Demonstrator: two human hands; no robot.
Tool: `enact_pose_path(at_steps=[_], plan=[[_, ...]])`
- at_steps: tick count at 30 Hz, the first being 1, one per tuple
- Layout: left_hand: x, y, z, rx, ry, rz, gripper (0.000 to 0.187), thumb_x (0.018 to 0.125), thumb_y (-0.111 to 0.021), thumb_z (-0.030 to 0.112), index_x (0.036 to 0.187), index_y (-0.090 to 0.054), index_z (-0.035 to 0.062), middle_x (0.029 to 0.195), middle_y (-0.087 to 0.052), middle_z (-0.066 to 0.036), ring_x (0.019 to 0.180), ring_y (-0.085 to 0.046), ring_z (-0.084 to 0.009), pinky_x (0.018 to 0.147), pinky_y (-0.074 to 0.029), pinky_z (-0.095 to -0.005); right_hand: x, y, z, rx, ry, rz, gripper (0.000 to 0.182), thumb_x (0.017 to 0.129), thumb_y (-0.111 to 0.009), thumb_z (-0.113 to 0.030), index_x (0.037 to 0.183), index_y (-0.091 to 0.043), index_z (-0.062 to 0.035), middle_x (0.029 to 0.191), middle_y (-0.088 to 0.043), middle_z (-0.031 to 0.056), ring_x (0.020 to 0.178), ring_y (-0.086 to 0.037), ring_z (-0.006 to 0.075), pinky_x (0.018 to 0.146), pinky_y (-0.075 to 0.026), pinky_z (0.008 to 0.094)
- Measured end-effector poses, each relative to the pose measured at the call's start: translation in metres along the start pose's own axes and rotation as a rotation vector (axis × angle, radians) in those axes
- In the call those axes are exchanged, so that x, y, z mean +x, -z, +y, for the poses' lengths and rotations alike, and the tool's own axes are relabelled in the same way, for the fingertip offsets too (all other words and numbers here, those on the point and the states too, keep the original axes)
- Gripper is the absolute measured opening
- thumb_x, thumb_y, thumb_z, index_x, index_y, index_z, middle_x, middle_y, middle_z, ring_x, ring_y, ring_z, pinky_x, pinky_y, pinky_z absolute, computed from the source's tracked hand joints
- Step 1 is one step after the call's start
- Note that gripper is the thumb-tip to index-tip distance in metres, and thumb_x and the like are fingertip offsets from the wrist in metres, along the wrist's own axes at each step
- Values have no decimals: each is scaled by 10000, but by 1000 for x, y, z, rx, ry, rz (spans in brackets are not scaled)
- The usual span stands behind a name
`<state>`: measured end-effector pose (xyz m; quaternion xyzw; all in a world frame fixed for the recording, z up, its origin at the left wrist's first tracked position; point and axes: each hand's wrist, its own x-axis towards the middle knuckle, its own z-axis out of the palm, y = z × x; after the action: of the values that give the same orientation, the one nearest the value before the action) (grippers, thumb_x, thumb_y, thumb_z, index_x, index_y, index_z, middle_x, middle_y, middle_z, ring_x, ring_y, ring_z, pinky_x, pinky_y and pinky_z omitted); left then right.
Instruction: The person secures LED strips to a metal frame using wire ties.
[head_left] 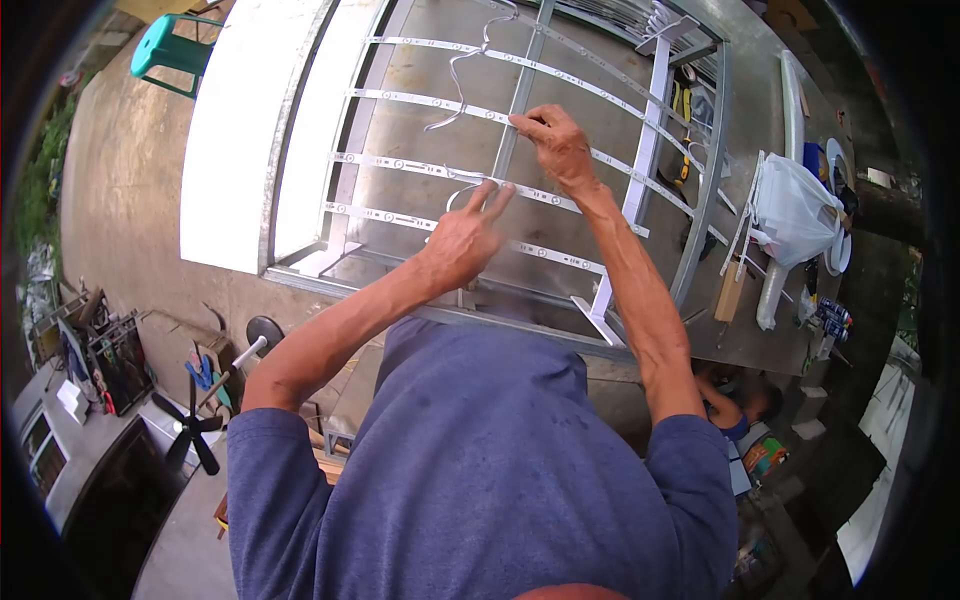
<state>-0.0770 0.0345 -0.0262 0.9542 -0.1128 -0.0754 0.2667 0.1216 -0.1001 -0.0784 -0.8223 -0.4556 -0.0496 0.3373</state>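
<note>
Several white LED strips (410,165) run side by side across a metal frame (690,270), with small round lenses along them. My right hand (562,150) is closed in a pinch at one upper LED strip (430,101), where it crosses the middle bar (516,100). My left hand (465,238) rests lower, its index and middle fingers stretched out and apart, their tips at the strip below. Part of this hand is blurred. A loose white wire (458,80) curls between the upper strips, and another short wire loops beside my left fingers.
White panel (235,140) lies along the frame's left side. On the right are a plastic bag (795,210), a wooden piece (730,292) and yellow-handled tools (684,165). A green stool (172,48) stands at far left. Another person (735,400) is low at the right.
</note>
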Motion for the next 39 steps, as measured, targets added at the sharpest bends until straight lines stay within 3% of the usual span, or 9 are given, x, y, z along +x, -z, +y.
enact_pose_path(at_steps=[8,11,15,19,25,29,33,39], plan=[[2,11,5,102,-4,-111,118,782,-634,9,840,-731,42,1575,-402,-192,1449,-358,-401,806,-626,-417,6,3,10,80,5,-64,270,855,-670,-16,1067,-767,-152,958,-686,52,919,-650,259,811,-554,382],[2,8,4,124,-18,-93,130,778,-631,4,851,-731,41,1569,-410,-199,1447,-360,-403,799,-627,-416,17,16,10,93,5,4,238,880,-683,-52,1080,-762,-155,995,-691,55,940,-642,260,829,-552,373],[3,9,5,155,-25,-88,171,758,-632,-28,872,-734,47,1570,-406,-206,1444,-361,-414,792,-631,-413,38,26,40,-216,-102,149,242,896,-666,-86,1099,-764,-175,1106,-695,58,1048,-631,266,905,-536,385],[2,9,5,156,-34,-86,193,745,-636,-43,883,-732,51,1578,-396,-204,1442,-363,-418,790,-633,-417,44,20,66,-343,32,52,312,883,-607,-52,1112,-769,-189,1179,-701,53,1090,-633,263,938,-528,400],[1,9,5,131,-44,-57,133,749,-643,-29,841,-710,40,1572,-396,-207,1440,-368,-408,788,-630,-412,45,17,69,-166,-30,-8,263,883,-626,-67,1073,-769,-180,1116,-707,54,1051,-644,270,926,-529,406],[-1,9,4,94,-40,-69,79,760,-653,-3,815,-701,28,1572,-391,-211,1442,-366,-407,787,-630,-411,49,22,61,-286,139,141,191,863,-688,-95,1039,-753,-130,1052,-699,63,992,-649,259,864,-540,395],[-1,-1,-1,-42,36,-26,63,787,-650,43,790,-709,20,1554,-416,-218,1446,-363,-404,784,-628,-413,37,32,19,-83,117,36,191,843,-732,-97,1034,-735,-88,1002,-677,62,951,-638,260,835,-544,383],[1,9,3,107,-41,-48,94,794,-657,75,824,-739,40,1545,-435,-201,1438,-380,-371,795,-632,-405,-10,31,-35,131,147,-171,163,836,-751,-94,992,-713,-68,912,-645,73,874,-633,277,791,-529,392]])
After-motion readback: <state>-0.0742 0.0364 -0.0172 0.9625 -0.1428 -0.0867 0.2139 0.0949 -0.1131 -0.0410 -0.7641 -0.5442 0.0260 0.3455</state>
